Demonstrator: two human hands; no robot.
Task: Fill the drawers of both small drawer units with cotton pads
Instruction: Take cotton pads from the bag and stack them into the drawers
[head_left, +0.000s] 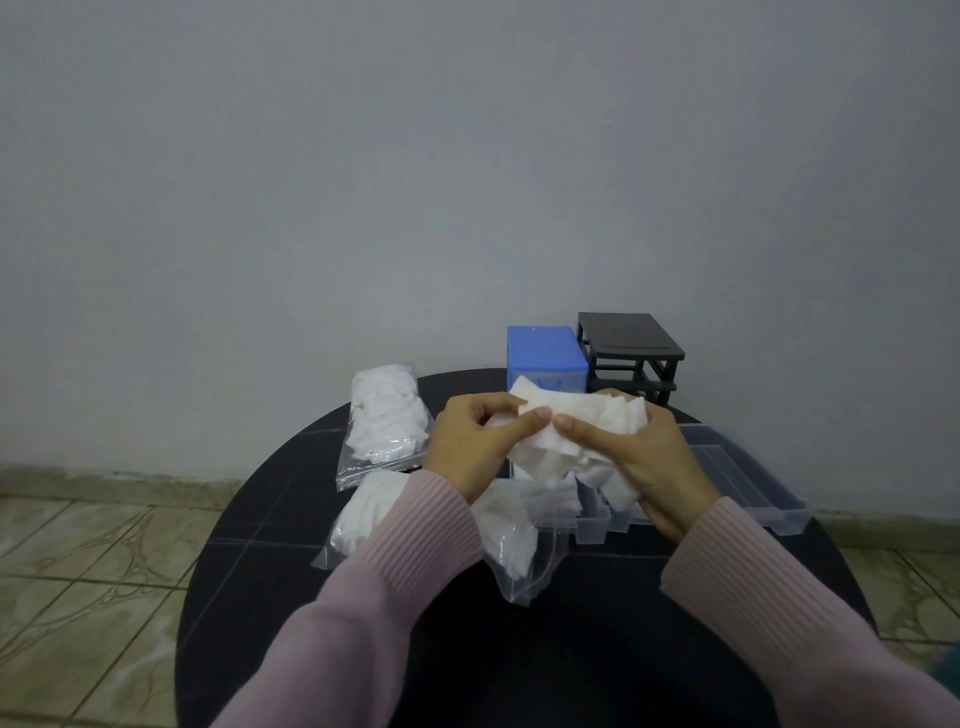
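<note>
Hands meet above the middle of a round, dark table (597, 649), both gripping one wad of cotton pads (576, 431). The left hand (475, 441) pinches the wad's 9 o'clock edge between thumb and curled fingers (524, 423); the right hand (644, 457) cups the wad from beneath and from 3 o'clock, its thumb laid across the top. The two thumb tips nearly touch at the wad's centre. The pads are white, soft, thin and square-cornered, bunched in loose overlapping layers that spill below the right palm.

Directly under the wad lie clear plastic drawers (748, 488), shallow, rectangular and rigid, removed from their frames and set side by side; the one nearest the left hand already holds white pads. At 12 o'clock from the hands stands a blue drawer unit (545, 353), boxy, with a translucent drawer front; just beside it, at 1 o'clock, stands a black drawer unit (631, 348), an open frame whose slots show no drawers.

At 10 o'clock lies a clear zip bag (384, 421) stuffed with white pads. At 8 o'clock a second bag (363, 514) is partly hidden by the left sleeve. At 6 o'clock a third bag (519, 551), glossy and crumpled, gapes open with some pads inside. Both sleeves are pink ribbed knit.
</note>
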